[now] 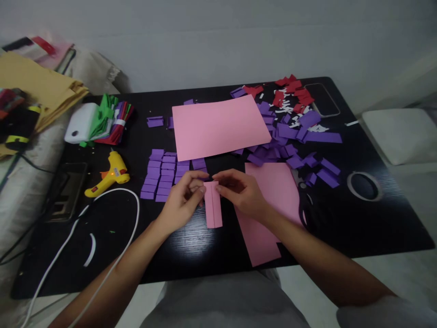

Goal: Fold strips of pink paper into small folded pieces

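Pinching the folded pink paper (209, 207) by its far corners, the left hand (180, 200) and right hand (245, 193) are nearly closed, thumbs against fingers; it lies between them, neither hand clearly nearer, its long axis running from the fingertips toward the body.

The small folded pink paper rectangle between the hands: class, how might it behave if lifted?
The small folded pink paper rectangle is probably very light, being paper. It may feel fairly stiff lengthwise, since it looks straight along its folds. Its flaps, meeting near the middle, might spring open if released.
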### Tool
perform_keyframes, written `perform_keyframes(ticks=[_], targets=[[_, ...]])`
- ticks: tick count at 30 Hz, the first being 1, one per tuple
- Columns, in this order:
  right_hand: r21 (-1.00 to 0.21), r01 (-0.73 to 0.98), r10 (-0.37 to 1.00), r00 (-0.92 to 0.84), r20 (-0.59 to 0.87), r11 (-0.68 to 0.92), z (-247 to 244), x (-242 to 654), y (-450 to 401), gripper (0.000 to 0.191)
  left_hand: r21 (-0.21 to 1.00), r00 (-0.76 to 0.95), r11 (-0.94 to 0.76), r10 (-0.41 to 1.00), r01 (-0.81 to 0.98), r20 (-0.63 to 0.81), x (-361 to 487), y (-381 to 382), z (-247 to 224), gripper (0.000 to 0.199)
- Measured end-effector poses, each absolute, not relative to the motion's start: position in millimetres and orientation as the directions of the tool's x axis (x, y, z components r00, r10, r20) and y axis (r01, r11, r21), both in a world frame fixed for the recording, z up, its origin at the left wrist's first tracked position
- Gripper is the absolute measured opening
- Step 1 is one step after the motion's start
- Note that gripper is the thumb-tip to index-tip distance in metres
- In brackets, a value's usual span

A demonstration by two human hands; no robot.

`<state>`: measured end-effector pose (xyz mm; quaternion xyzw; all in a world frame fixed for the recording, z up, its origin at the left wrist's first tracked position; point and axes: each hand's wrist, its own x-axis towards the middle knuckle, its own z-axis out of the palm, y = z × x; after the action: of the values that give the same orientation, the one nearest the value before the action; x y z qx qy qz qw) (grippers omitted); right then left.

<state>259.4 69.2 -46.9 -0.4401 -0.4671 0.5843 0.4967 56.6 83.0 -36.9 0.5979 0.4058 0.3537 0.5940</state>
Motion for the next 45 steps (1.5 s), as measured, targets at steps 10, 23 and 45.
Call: perform_keyframes(ticks=[10,23,45], targets=[[-0.967,-0.229,0.992,-0.074,-0.099,-0.113,-45.3,261.4,71.1,0.028,0.984,0.35,-0.156,0.93,0.087,0.117,55.3,83.0,-36.1,0.034],[-0.925,-0.346,0.988,-0.043,-0.152,-0.157,-44.1,263.4,71.1,0.036,0.914,0.283,-0.249,0.946,0.32,0.159,55.7,85.3,-32.2,0.014],[-0.985,-0.156,0.996,-0.07,-0.063,-0.073,-47.6,258.9,66.7,0.022,0.955,0.051,-0.178,0.984,0.235,0.171,52.8,92.5,-32.9,0.027]])
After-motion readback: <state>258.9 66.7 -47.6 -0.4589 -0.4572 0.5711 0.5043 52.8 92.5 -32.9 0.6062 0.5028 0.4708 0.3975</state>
